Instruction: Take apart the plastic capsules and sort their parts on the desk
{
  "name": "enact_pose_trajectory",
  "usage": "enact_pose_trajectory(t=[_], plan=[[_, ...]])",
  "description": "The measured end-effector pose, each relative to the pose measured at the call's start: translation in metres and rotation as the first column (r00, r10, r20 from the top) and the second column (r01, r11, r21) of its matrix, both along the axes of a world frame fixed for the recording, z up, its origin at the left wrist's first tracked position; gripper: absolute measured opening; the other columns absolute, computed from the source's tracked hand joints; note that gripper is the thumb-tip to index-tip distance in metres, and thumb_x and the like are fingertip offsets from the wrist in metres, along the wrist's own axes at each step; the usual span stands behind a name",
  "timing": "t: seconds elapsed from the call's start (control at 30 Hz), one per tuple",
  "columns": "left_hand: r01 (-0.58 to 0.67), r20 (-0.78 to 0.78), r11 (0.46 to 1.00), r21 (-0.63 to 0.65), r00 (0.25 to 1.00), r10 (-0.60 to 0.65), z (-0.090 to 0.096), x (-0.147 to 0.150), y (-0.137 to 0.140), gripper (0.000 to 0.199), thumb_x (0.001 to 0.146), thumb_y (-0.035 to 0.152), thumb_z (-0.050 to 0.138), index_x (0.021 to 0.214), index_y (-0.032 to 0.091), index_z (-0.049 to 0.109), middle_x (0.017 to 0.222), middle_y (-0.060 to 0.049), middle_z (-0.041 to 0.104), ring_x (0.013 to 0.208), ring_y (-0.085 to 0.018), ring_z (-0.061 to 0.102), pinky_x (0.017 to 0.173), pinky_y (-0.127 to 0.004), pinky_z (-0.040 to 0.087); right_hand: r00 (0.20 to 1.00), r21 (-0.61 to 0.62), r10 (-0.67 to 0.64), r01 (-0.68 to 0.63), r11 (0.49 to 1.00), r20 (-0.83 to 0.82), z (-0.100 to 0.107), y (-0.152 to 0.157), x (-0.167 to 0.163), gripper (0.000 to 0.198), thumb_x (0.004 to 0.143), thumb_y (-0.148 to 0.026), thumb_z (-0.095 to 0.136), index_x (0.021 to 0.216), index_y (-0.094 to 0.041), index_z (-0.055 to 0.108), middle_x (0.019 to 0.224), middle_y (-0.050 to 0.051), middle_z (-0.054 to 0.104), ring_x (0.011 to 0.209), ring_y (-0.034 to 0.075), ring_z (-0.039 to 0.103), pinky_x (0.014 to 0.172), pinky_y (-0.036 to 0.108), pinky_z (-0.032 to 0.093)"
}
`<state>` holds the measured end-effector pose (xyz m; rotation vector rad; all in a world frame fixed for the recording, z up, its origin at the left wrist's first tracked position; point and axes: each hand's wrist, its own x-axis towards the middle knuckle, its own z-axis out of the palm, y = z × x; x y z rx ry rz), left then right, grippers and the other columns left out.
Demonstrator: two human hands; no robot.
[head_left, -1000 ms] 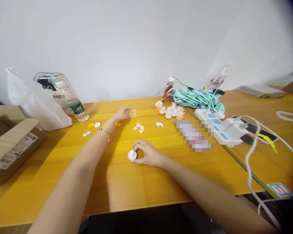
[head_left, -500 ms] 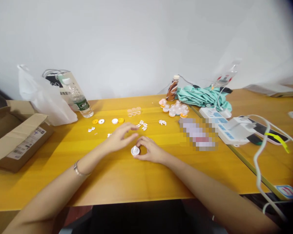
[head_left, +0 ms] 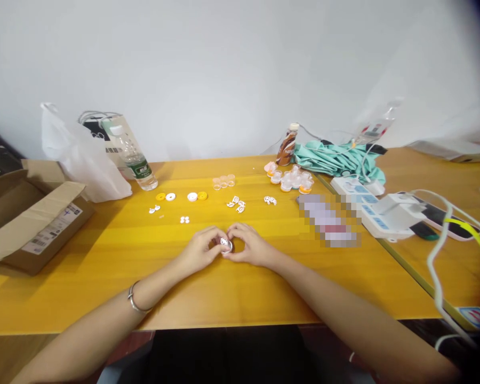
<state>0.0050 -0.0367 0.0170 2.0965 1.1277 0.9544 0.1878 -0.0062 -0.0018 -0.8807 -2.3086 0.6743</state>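
Note:
Close together above the table's middle, my two hands meet at a small round white plastic part point(head_left: 229, 247). My right hand point(head_left: 251, 247) curls around that part's right side, thumb below and fingers above. From the left, my left hand point(head_left: 203, 248) is closed in a pinch on a small white cut-out piece point(head_left: 223, 241) at the part's face. Fingertips cover some of both, so whether the piece sits inside the part cannot be made out. Beyond the hands lie more white cut-out pieces point(head_left: 240, 205) and several small white discs point(head_left: 184, 219).
Yellow and white rings point(head_left: 170, 197), clear rings point(head_left: 224, 181) and a cluster of clear-topped round pieces point(head_left: 291, 179) lie farther back. A cardboard box point(head_left: 44, 234) and water bottle point(head_left: 141, 169) stand left. A blurred item point(head_left: 328, 220), power strip point(head_left: 370, 210) and cables are right.
My left hand, stretched out and apart before, has come down and right to the white part and closed there. My right hand keeps its hold. The view has shifted slightly.

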Motion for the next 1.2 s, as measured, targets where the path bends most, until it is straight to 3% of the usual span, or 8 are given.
enact_pose_trajectory(t=[0.13, 0.3, 0.57, 0.7, 0.8, 0.93, 1.2], plan=[[-0.186, 0.199, 0.982, 0.037, 0.964, 0.175, 0.006, -0.001, 0.003, 0.009, 0.078, 0.027, 0.06, 0.08, 0.018, 0.057, 0.076, -0.001, 0.06, 0.07, -0.012, 0.056, 0.068, -0.024, 0.045, 1.0, -0.007, 0.015, -0.015, 1.0, -0.009, -0.001, 0.0, 0.001, 0.024, 0.065, -0.031, 0.072, 0.082, -0.021, 0.058, 0.093, 0.002, 0.056, 0.088, 0.019, 0.053, 0.083, 0.035, 0.039], [-0.077, 0.201, 0.997, 0.029, 0.977, 0.069, 0.005, -0.007, 0.009, 0.016, 0.077, 0.027, 0.061, 0.091, 0.019, 0.062, 0.085, -0.003, 0.059, 0.077, -0.013, 0.057, 0.075, -0.027, 0.047, 0.999, -0.031, 0.043, -0.042, 0.999, 0.021, 0.003, 0.0, 0.004, 0.026, 0.066, -0.03, 0.07, 0.088, -0.022, 0.06, 0.098, 0.003, 0.056, 0.093, 0.02, 0.053, 0.087, 0.037, 0.038], [-0.141, 0.262, 0.989, -0.035, 0.954, 0.145, 0.0, -0.009, 0.014, 0.03, 0.081, 0.026, 0.055, 0.111, 0.023, 0.059, 0.1, -0.005, 0.057, 0.095, -0.015, 0.056, 0.084, -0.028, 0.047, 0.99, -0.156, 0.142, -0.143, 0.977, -0.014, 0.011, 0.001, 0.012, 0.048, 0.063, -0.034, 0.074, 0.108, -0.027, 0.06, 0.111, 0.004, 0.056, 0.106, 0.021, 0.052, 0.096, 0.039, 0.038], [-0.113, 0.365, 0.988, -0.103, 0.92, 0.143, -0.006, -0.004, 0.014, 0.037, 0.079, 0.024, 0.059, 0.114, 0.022, 0.052, 0.096, -0.005, 0.059, 0.092, -0.014, 0.058, 0.082, -0.028, 0.049, 0.981, -0.295, -0.003, -0.055, 0.954, -0.195, 0.015, 0.006, 0.01, 0.034, 0.075, -0.036, 0.064, 0.106, -0.023, 0.061, 0.104, 0.005, 0.063, 0.097, 0.018, 0.059, 0.09, 0.037, 0.045], [-0.106, 0.421, 0.992, -0.074, 0.898, 0.128, -0.01, -0.001, 0.015, 0.032, 0.076, 0.022, 0.063, 0.106, 0.021, 0.053, 0.093, -0.004, 0.06, 0.088, -0.014, 0.06, 0.082, -0.029, 0.05, 0.951, -0.353, -0.143, 0.039, 0.935, -0.274, 0.015, 0.009, 0.007, 0.023, 0.079, -0.034, 0.059, 0.096, -0.02, 0.064, 0.098, 0.005, 0.067, 0.092, 0.018, 0.061, 0.087, 0.037, 0.047], [-0.106, 0.324, 0.992, 0.064, 0.943, 0.079, -0.011, 0.001, 0.016, 0.02, 0.077, 0.025, 0.063, 0.096, 0.019, 0.061, 0.091, -0.005, 0.06, 0.086, -0.015, 0.059, 0.08, -0.03, 0.05, 0.919, -0.421, -0.187, 0.026, 0.907, -0.347, 0.01, 0.01, 0.001, 0.022, 0.076, -0.034, 0.061, 0.093, -0.021, 0.066, 0.095, 0.003, 0.07, 0.087, 0.018, 0.064, 0.085, 0.038, 0.049], [-0.044, -0.014, 0.934, 0.355, 0.999, 0.052, -0.007, -0.004, 0.025, 0.028, 0.084, 0.018, 0.052, 0.112, 0.021, 0.058, 0.094, -0.006, 0.062, 0.087, -0.015, 0.059, 0.08, -0.029, 0.049, 0.784, -0.58, -0.277, -0.126, 0.805, -0.555, 0.004, 0.012, -0.013, 0.02, 0.07, -0.035, 0.065, 0.085, -0.021, 0.068, 0.082, -0.001, 0.071, 0.08, 0.015, 0.066, 0.085, 0.033, 0.051]])
